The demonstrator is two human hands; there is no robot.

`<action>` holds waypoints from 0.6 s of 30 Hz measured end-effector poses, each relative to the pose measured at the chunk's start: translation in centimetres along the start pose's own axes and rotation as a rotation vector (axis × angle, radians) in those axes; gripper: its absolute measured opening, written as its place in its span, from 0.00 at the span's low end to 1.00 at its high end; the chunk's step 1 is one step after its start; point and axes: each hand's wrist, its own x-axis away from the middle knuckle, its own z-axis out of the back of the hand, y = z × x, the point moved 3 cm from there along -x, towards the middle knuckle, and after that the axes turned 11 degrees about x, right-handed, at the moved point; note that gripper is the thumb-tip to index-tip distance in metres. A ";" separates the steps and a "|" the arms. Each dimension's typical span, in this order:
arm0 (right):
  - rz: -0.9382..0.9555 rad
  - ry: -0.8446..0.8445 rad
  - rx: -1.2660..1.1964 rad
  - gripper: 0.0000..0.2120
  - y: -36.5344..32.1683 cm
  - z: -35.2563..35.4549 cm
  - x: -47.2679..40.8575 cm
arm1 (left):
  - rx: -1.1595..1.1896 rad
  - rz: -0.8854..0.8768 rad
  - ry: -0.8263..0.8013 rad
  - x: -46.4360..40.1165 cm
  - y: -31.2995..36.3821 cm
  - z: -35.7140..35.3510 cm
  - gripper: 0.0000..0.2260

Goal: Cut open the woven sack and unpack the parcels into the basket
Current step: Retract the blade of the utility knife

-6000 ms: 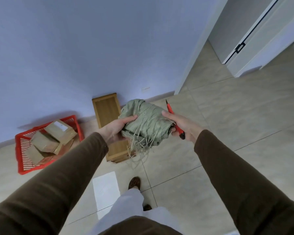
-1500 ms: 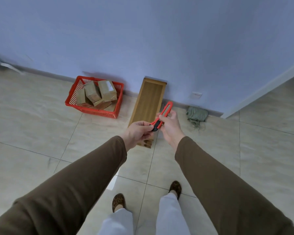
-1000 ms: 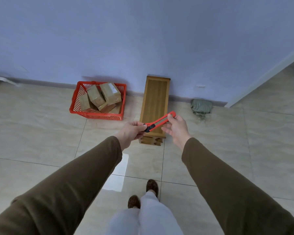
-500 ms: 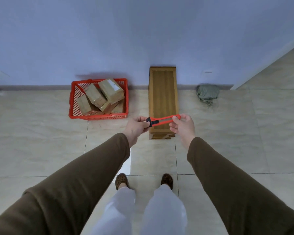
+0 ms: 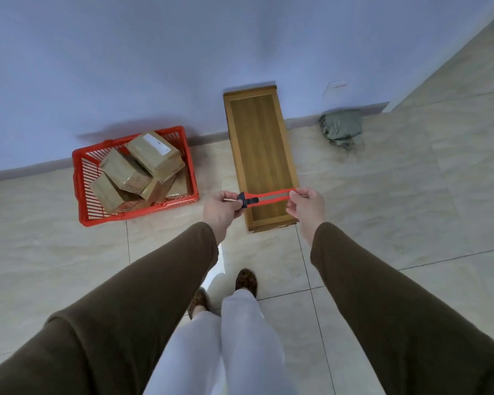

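Note:
I hold a red utility knife [image 5: 268, 196] level in front of me, above the near end of a wooden bench. My left hand [image 5: 221, 209] pinches its black end and my right hand [image 5: 305, 206] pinches the other end. The red plastic basket [image 5: 82, 195] stands on the floor to the left by the wall, with several brown taped parcels [image 5: 139, 169] piled in it. The green woven sack [image 5: 341, 126] lies crumpled on the floor against the wall at the right, apart from both hands.
A long wooden bench [image 5: 258, 143] stands between basket and sack, one end at the wall. Pale floor tiles [image 5: 411, 209] spread around. My feet [image 5: 244, 280] are just before the bench. A wall socket [image 5: 336, 86] sits above the sack.
The sack has left my hands and lies by the wall. Both hands took hold of the knife and turned it level. The view swung round to face the bench.

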 end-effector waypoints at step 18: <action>0.075 0.119 0.208 0.06 6.4 -4.9 -12.2 | -0.111 -0.042 -0.019 -14.7 -6.2 -0.8 0.10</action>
